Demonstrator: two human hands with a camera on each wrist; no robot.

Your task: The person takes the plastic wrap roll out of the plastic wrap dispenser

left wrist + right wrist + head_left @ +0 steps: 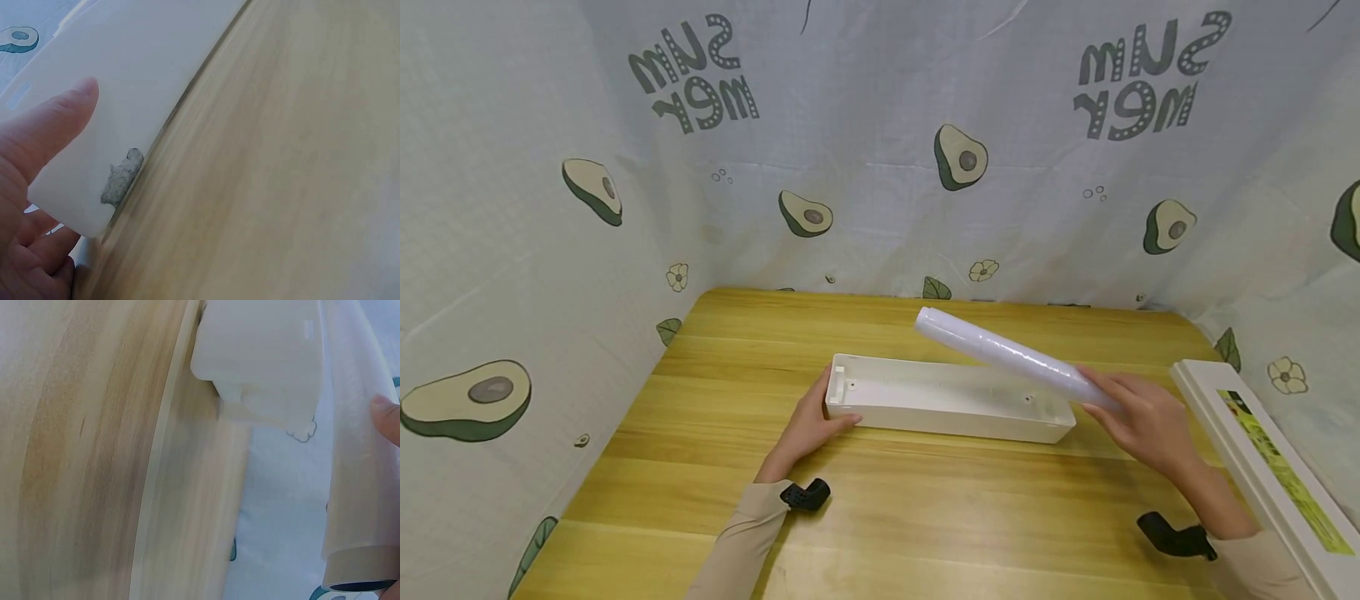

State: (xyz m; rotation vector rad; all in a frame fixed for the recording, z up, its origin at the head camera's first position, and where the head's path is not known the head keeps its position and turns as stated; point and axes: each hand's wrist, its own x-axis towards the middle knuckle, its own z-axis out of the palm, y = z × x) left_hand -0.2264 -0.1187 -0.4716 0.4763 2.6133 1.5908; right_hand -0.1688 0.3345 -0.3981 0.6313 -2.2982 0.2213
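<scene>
A long white plastic box (955, 421), with no cover on it, lies on the wooden table. My left hand (811, 427) grips its left end, thumb on the front wall and fingers round the end. In the left wrist view a grey lump (123, 178) sticks to the box's front wall near the bottom. My right hand (1142, 421) holds a roll of clear plastic wrap (1000, 350) by its right end. The roll slants above the box, its far end raised to the left. In the right wrist view the roll's hollow core (362, 585) shows.
A long white lid-like piece (1232, 442) with a green and yellow label (1285, 467) lies along the table's right edge. A whitish curtain (880, 150) with avocado prints hangs round the back and sides of the table (940, 517).
</scene>
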